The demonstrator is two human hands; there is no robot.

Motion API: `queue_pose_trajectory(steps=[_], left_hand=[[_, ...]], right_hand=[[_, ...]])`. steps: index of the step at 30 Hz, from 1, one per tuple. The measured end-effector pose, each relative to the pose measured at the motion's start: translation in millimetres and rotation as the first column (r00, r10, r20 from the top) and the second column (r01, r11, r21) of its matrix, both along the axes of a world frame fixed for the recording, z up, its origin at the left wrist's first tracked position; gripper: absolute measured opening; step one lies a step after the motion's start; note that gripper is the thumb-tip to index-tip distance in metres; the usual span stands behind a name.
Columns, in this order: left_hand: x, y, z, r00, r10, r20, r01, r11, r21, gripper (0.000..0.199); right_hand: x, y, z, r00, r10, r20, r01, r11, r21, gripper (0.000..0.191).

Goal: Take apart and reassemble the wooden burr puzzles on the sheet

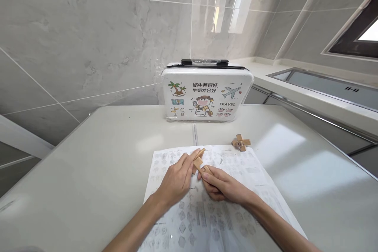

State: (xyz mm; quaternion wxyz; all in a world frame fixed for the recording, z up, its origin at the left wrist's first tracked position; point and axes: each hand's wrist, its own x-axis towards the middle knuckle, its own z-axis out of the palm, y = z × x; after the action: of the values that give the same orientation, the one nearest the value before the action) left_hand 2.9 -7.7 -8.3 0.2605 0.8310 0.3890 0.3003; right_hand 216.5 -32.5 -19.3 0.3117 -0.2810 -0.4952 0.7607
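My left hand (179, 174) is closed around notched wooden puzzle pieces (198, 161), whose ends stick out past the fingertips. My right hand (217, 183) pinches another wooden puzzle piece (207, 169) close beside them, thumb on top. The pieces in the two hands meet or nearly meet; the fingers hide the exact contact. Beneath both hands lies a large printed paper sheet (165, 212) with rows of small drawings. A cross-shaped wooden puzzle (241, 142) sits at the sheet's far right corner.
A white case (183, 104) with cartoon prints and a black handle stands upright at the back of the white table (97, 173), near the tiled wall. To the right runs a counter (313, 82) with a sink (330, 86).
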Motion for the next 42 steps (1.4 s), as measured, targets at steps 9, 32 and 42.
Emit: queue_pose_trajectory(steps=[9,32,42], left_hand=[[0.1,0.0,-8.0,1.0,0.014,-0.011,-0.015,1.0,-0.014,0.052],[1.7,1.0,-6.8,0.994,-0.103,-0.027,0.103,0.995,0.002,0.061],[-0.1,1.5,-5.4,0.991,-0.119,-0.059,0.118,0.993,-0.03,0.065]], right_hand=[[-3.3,-2.2,-0.5,0.999,-0.029,0.031,0.027,0.998,0.048,0.041],[-4.2,-2.7,1.1,0.997,-0.042,0.06,0.037,0.995,0.09,0.048],[-3.5,-2.1,0.4,0.997,-0.043,0.064,0.038,0.996,0.078,0.048]])
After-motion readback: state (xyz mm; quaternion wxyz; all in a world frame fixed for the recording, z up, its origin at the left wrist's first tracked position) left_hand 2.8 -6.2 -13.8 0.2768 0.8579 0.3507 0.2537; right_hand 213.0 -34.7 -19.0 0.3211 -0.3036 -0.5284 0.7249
